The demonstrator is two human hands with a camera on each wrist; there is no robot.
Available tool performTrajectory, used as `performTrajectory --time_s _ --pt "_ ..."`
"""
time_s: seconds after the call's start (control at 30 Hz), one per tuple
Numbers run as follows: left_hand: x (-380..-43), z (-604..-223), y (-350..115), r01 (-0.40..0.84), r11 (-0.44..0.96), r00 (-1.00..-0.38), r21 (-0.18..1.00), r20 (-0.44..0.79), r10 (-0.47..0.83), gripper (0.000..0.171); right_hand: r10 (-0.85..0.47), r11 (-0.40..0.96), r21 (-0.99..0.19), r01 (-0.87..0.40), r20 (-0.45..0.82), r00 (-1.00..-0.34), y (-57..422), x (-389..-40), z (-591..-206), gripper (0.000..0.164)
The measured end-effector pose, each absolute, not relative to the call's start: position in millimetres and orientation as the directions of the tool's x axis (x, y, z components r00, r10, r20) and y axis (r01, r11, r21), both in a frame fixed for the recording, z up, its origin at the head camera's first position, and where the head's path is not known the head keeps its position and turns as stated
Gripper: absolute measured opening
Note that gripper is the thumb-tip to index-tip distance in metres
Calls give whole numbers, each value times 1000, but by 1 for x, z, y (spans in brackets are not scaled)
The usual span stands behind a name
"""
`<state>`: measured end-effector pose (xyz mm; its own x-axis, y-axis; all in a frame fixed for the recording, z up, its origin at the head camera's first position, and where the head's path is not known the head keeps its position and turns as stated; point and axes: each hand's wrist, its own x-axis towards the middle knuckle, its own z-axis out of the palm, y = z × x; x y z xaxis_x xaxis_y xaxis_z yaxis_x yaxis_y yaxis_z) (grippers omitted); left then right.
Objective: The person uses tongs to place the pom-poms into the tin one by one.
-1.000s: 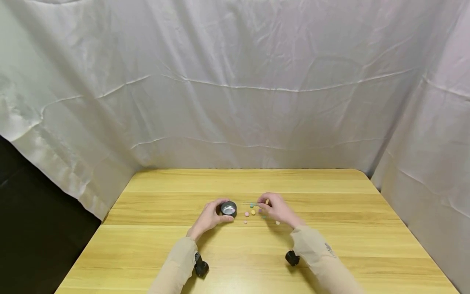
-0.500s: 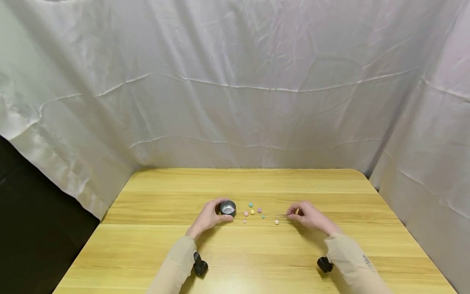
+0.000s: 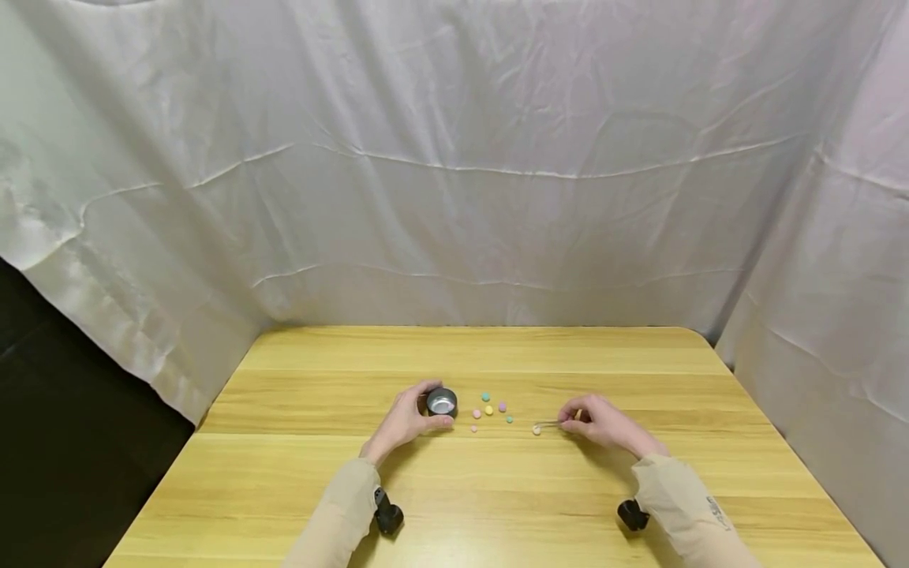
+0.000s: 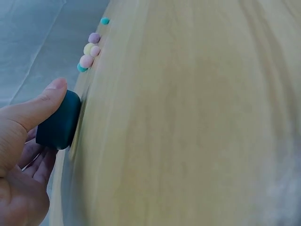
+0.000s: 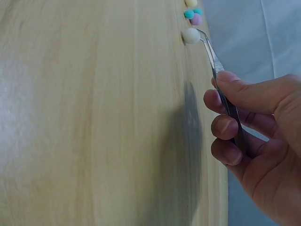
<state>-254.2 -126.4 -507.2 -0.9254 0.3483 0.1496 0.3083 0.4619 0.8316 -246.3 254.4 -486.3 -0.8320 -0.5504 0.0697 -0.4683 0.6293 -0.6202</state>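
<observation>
Closest to the person, beige sleeves (image 3: 341,497) come in over the wooden table (image 3: 454,497), a small black camera (image 3: 389,517) at the left wrist and another at the right.

Just beyond, the right hand (image 3: 604,420) pinches a pair of tweezers (image 5: 217,65) between thumb and fingers, bent tips pointing across to the other hand. Those tips meet the side of a white ball (image 5: 190,36), which sits on the wood — whether they have a firm hold of it, I can't tell. Level with it, nearer the middle, lies a small pink ball (image 3: 474,429).

The left hand (image 3: 402,418) curls its thumb and fingers round a dark cup (image 4: 61,123), upright on the table. Between the two hands are a small green ball (image 3: 509,420), a larger pink ball (image 3: 477,413), a yellow ball (image 3: 489,410) and a purple ball (image 3: 503,407), with a teal ball (image 3: 486,397) farthest back.

As for progress, a pinkish spot (image 3: 450,406) shows inside the cup, perhaps one ball already in. Seven are outside it, counting the one at the tweezers — so I'd judge the gathering to be at an early stage, with most left to do.

At the back hangs a pale, creased curtain (image 3: 454,237).
</observation>
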Motion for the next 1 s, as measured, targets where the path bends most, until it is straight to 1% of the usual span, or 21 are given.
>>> performTrajectory --time_s 0.37,1.0 --pt "-254 -504 -126 289 457 -931 841 136 339 66 -551 632 -624 -460 56 -833 254 -246 -488 5" --pt "-256 -504 -125 269 458 -936 847 117 333 67 -522 646 -610 -460 88 -849 252 -244 -491 5"
